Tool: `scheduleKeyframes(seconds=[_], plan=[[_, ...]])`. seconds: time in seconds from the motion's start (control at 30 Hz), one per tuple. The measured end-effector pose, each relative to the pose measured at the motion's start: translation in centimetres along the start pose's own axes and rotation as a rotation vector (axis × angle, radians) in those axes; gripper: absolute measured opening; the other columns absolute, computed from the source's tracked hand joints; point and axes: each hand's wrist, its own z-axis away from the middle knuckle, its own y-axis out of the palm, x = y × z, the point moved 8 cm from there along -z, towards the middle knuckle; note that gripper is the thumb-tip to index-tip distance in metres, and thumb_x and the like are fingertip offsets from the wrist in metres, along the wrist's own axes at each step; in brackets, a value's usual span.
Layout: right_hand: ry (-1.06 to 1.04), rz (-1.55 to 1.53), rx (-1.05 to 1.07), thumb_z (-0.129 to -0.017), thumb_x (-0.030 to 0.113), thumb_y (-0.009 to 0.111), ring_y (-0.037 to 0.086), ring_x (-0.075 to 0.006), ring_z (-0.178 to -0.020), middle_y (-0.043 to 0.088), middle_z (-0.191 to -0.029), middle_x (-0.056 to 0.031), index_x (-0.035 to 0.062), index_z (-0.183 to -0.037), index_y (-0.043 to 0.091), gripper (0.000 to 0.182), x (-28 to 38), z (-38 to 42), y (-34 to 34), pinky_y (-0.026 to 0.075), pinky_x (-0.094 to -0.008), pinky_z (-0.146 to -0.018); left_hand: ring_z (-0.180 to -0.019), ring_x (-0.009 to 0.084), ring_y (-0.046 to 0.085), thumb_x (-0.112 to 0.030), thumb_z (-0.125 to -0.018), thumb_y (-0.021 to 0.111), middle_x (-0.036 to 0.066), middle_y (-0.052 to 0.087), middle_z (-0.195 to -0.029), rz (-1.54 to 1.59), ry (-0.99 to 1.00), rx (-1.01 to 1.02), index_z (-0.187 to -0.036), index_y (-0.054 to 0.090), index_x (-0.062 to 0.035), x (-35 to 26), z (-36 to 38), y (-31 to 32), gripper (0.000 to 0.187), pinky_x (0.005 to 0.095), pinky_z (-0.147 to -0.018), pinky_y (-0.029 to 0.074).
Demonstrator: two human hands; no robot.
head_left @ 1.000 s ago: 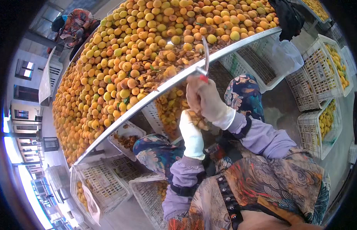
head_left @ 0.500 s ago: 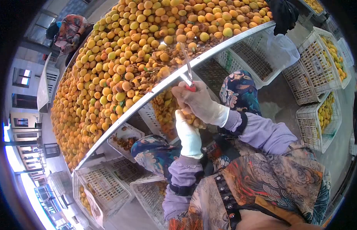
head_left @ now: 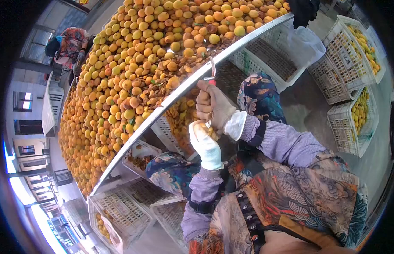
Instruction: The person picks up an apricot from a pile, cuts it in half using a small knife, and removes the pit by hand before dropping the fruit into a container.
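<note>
My right hand, in a worn glove, is closed round the red handle of a knife with a curved blade that points up over the table's metal edge. Just below it, my left hand, in a white glove, is closed round a yellow-orange fruit piece. The two hands touch or nearly touch. Under them a crate holds orange fruit pieces. Beyond the edge lies a large heap of orange and yellow fruit, with brownish pieces near the rim.
White crates of yellow fruit are stacked at the right. A crate with a plastic liner stands under the table. More crates are at the lower left. Another person is at the upper left; a black-gloved hand is at the top right.
The knife has swung, its blade now curving lower and nearer the edge. My right hand has turned, and its fingers face left. The view has shifted slightly.
</note>
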Motion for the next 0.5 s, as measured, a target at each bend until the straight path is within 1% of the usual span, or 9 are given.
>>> scheduleKeyframes(seconds=[0.03, 0.07, 0.13, 0.2, 0.3, 0.33, 0.43, 0.47, 0.5], plan=[[0.006, -0.002, 0.008, -0.094, 0.031, 0.047, 0.016, -0.0077, -0.034, 0.019, -0.045, 0.0081, 0.0221, -0.054, 0.024, 0.047, 0.0, -0.1, -0.2, 0.014, -0.0250, -0.034, -0.064, 0.0109, 0.043, -0.035, -0.099, 0.032, 0.004, 0.049, -0.077, -0.002, -0.001, 0.007, -0.093, 0.053, -0.0041, 0.5, -0.2, 0.0, 0.037, 0.0241, -0.059, 0.039], [0.000, -0.007, 0.002, -0.094, 0.031, 0.047, 0.016, -0.0077, -0.034, 0.019, -0.045, 0.0081, 0.0221, -0.054, 0.024, 0.047, 0.2, 0.0, -0.2, 0.014, -0.0250, -0.034, -0.063, 0.0099, 0.043, -0.032, -0.097, 0.036, 0.003, 0.048, -0.076, 0.002, 0.034, -0.004, -0.094, 0.051, -0.0028, 0.7, -0.4, -0.2, 0.033, 0.0231, -0.057, 0.037], [0.027, -0.030, -0.052, -0.094, 0.032, 0.047, 0.016, -0.0073, -0.034, 0.019, -0.045, 0.0087, 0.0230, -0.053, 0.023, 0.048, 0.0, 0.1, -0.4, 0.013, -0.0248, -0.035, -0.061, 0.0088, 0.043, -0.028, -0.095, 0.039, 0.003, 0.048, -0.075, 0.004, 0.066, -0.006, -0.094, 0.050, -0.0015, 1.2, -0.3, -0.2, 0.029, 0.0220, -0.055, 0.035], [0.024, -0.059, -0.068, -0.094, 0.031, 0.047, 0.017, -0.0065, -0.035, 0.019, -0.047, 0.0086, 0.0224, -0.054, 0.024, 0.046, 0.1, 0.4, -0.5, 0.014, -0.0238, -0.034, -0.066, 0.0108, 0.044, -0.037, -0.099, 0.033, 0.003, 0.049, -0.079, -0.102, 0.195, -0.022, -0.094, 0.053, -0.0033, -0.5, -0.1, 0.0, 0.040, 0.0245, -0.062, 0.038], [0.020, -0.111, -0.114, -0.094, 0.030, 0.048, 0.018, -0.0056, -0.037, 0.020, -0.049, 0.0087, 0.0220, -0.055, 0.026, 0.045, 0.2, 0.5, -1.1, 0.015, -0.0225, -0.035, -0.065, 0.0096, 0.044, -0.038, -0.099, 0.032, 0.003, 0.050, -0.079, -0.128, 0.232, -0.021, -0.095, 0.053, -0.0030, 0.5, -0.4, -0.1, 0.040, 0.0224, -0.060, 0.038], [0.034, -0.114, -0.094, -0.094, 0.030, 0.048, 0.018, -0.0056, -0.038, 0.020, -0.049, 0.0087, 0.0220, -0.055, 0.026, 0.045, 0.1, 0.4, -1.1, 0.015, -0.0226, -0.035, -0.061, 0.0082, 0.043, -0.038, -0.099, 0.032, 0.003, 0.050, -0.077, -0.191, 0.380, -0.053, -0.096, 0.053, -0.0028, -0.1, -0.3, 0.0, 0.041, 0.0203, -0.056, 0.036], [0.059, -0.154, -0.079, -0.093, 0.031, 0.049, 0.018, -0.0062, -0.038, 0.020, -0.049, 0.0085, 0.0218, -0.055, 0.026, 0.045, 0.0, 0.4, -1.0, 0.016, -0.0229, -0.035, -0.061, 0.0078, 0.043, -0.038, -0.099, 0.031, 0.004, 0.049, -0.075, -0.146, 0.334, -0.060, -0.096, 0.052, -0.0019, 0.0, -0.4, 0.0, 0.042, 0.0210, -0.054, 0.036], [0.023, -0.100, -0.112, -0.093, 0.030, 0.049, 0.018, -0.0068, -0.037, 0.020, -0.048, 0.0083, 0.0215, -0.055, 0.026, 0.045, 0.4, 0.8, -0.7, 0.016, -0.0230, -0.035, -0.058, 0.0081, 0.043, -0.040, -0.098, 0.034, 0.001, 0.047, -0.072, -0.091, 0.185, -0.048, -0.092, 0.052, -0.0060, 0.6, -0.5, 0.0, 0.039, 0.0228, -0.052, 0.036], [-0.013, -0.041, -0.141, -0.093, 0.030, 0.049, 0.018, -0.0074, -0.037, 0.020, -0.047, 0.0080, 0.0212, -0.055, 0.027, 0.045, 0.9, 1.1, -0.3, 0.016, -0.0231, -0.035, -0.058, 0.0081, 0.043, -0.040, -0.098, 0.034, 0.001, 0.047, -0.072, -0.087, 0.188, -0.047, -0.092, 0.052, -0.0060, -0.6, -0.4, 0.4, 0.039, 0.0228, -0.052, 0.036]])
